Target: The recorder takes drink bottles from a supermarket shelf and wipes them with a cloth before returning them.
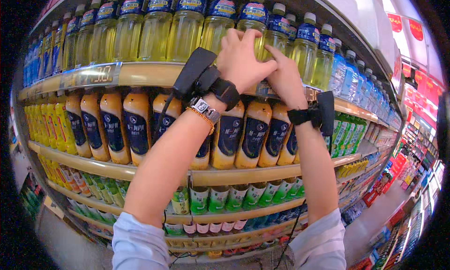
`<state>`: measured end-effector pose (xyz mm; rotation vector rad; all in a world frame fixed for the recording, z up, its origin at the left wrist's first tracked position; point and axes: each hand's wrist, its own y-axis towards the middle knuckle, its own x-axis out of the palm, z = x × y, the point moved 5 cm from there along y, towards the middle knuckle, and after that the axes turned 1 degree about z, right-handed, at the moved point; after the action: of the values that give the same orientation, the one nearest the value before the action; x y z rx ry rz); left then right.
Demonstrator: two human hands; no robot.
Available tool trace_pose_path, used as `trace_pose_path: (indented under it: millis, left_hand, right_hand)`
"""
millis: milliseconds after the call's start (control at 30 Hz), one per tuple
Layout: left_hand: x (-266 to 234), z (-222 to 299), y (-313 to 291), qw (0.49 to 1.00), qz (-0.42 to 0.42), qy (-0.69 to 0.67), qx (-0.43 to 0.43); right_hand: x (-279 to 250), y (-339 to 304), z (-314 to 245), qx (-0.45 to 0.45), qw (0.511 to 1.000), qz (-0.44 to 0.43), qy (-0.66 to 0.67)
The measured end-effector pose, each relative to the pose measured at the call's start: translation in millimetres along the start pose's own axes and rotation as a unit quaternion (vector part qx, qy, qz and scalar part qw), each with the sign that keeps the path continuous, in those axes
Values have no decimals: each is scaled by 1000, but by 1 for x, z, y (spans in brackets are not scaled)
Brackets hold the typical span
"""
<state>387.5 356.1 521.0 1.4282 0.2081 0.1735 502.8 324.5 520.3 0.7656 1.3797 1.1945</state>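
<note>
A shop aisle with red hanging signs and a grey floor runs off on the right, while tall shelving packed with drinks curves across most of the view. On the upper shelf, clear bottles of yellow drink with blue labels and white caps stand upright in a tight row, and bottles with light blue labels follow on the right. The shelf below carries orange bottles with dark labels, with yellow bottles at its left end; lower still are bottles with green on them. The forearms cross in front of these lower rows and hide some of them. Both arms reach up from pale blue sleeves. The left hand has its fingers bent at the front of one yellow-drink bottle, which stands in the upper row with neighbours close on either side; its thumb points across to the right hand, whose fingers lean inward, partly hidden behind it. Whether either hand's fingers grip that bottle or merely rest near it, I cannot tell. Black straps with boxes circle both wrists, and the left also wears a watch and a beaded bracelet.
</note>
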Motion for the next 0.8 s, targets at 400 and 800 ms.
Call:
trace_pose_path:
  millis: [400,800]
  left_hand:
    - [1,0,-1,999,-43,18,-22]
    - [7,-6,1,997,-54,60,-13]
  right_hand:
    - [6,1,3,-5,999,-42,-31]
    - [5,0,-1,49,989,-133,-45]
